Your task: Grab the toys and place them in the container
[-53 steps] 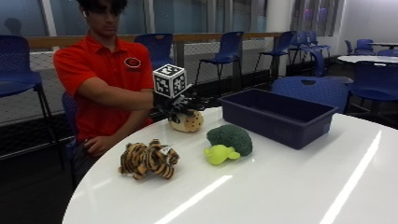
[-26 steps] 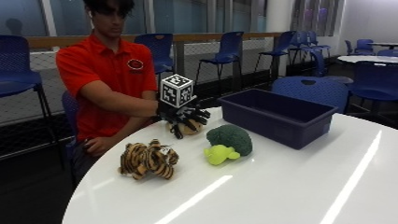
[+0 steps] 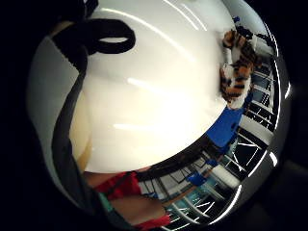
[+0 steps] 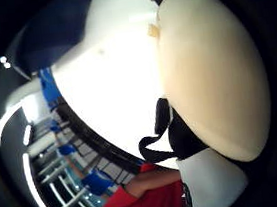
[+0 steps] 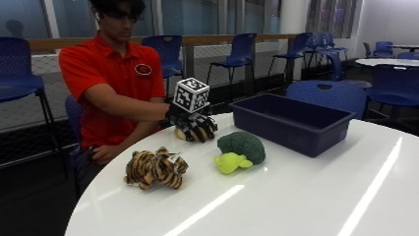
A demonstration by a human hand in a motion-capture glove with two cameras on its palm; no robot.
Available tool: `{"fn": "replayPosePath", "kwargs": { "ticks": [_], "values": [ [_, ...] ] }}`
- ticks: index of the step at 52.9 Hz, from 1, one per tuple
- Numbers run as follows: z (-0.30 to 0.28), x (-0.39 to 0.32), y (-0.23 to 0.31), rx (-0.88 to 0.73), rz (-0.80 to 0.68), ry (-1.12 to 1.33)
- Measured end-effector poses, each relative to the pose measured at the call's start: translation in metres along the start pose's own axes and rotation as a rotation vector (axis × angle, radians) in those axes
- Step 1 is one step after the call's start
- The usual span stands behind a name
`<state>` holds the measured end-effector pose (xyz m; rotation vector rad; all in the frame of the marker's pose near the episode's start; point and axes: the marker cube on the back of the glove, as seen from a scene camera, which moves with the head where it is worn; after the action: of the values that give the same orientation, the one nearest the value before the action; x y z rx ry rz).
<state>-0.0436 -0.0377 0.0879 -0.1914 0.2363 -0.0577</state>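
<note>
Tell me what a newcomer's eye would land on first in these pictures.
First, the gloved right hand near the table's far edge, its grip curled round a cream toy that fills the thumb side palm view. Next, the striped tiger toy lying on the white table near the person, and the green broccoli toy beside it. Behind the broccoli stands the dark blue container, no toys visible in it.

Gloved right hand [image 5: 194,127] has lowered — cream toy [image 5: 184,133] now gripped.
</note>
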Motion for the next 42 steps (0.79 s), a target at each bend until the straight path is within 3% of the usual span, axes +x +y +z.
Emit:
{"fn": "replayPosePath", "kwargs": {
  "ticks": [10, 21, 42],
  "values": [
    [0.004, -0.007, 0.000, 0.190, 0.027, -0.005],
    [0.002, -0.005, -0.004, 0.304, -0.078, -0.023],
    [-0.019, 0.012, -0.006, 0.297, -0.104, -0.125]
  ]
}}
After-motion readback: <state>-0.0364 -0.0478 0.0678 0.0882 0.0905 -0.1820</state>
